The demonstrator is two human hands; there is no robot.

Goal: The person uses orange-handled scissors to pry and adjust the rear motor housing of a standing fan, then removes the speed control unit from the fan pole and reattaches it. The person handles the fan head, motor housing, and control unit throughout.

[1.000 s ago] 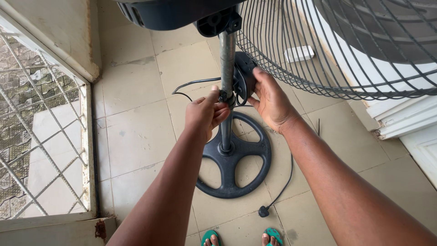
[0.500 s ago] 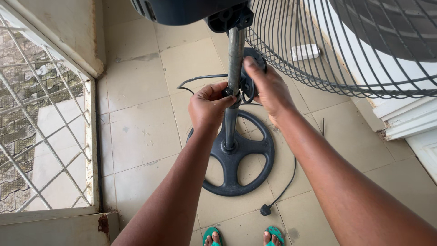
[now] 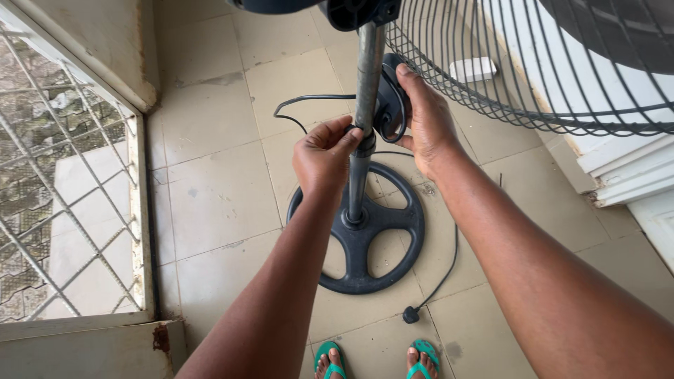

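Observation:
A dark standing fan fills the view, with its metal pole (image 3: 366, 77) rising from a round spoked base (image 3: 361, 242) on the tiled floor. My left hand (image 3: 321, 156) pinches the collar on the pole where the upper tube meets the lower one. My right hand (image 3: 425, 123) wraps around the black control box (image 3: 388, 98) fixed to the pole's right side. The wire grille (image 3: 554, 63) of the fan head hangs over the upper right.
The black power cord (image 3: 449, 263) trails from the pole across the floor to a plug (image 3: 411, 314) near my feet in green sandals (image 3: 330, 361). A metal window grille (image 3: 63, 189) lies at left, white door trim (image 3: 625, 175) at right.
The view has shifted a little, so the fan sits lower right in frame. My left hand slid slightly along the collar; my right hand keeps its grip on the control box.

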